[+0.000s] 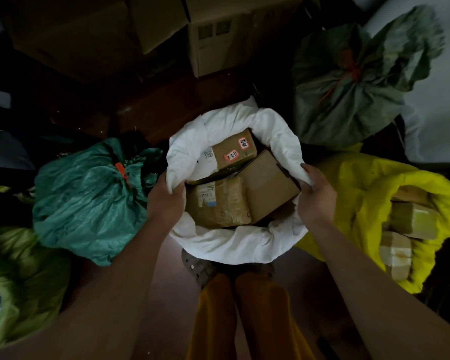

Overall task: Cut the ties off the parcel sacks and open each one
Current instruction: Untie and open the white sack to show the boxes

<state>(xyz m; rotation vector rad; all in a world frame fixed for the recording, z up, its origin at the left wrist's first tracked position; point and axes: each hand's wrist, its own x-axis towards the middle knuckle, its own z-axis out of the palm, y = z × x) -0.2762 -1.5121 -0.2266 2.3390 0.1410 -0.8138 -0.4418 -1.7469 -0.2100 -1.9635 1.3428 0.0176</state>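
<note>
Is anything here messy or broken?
Nothing looks broken. The yellow sack on the right lies tipped over, open, with boxes showing at its mouth. The white sack is held open by the left hand and right hand. Two green sacks remain tied.

Five sacks, two hands, several boxes.
Two sacks were open, white [234, 245] and yellow [361, 193]; two green ones [89, 203] [348, 94] were tied; a fifth [18, 276] lay left. The white held three boxes [268, 185].
</note>
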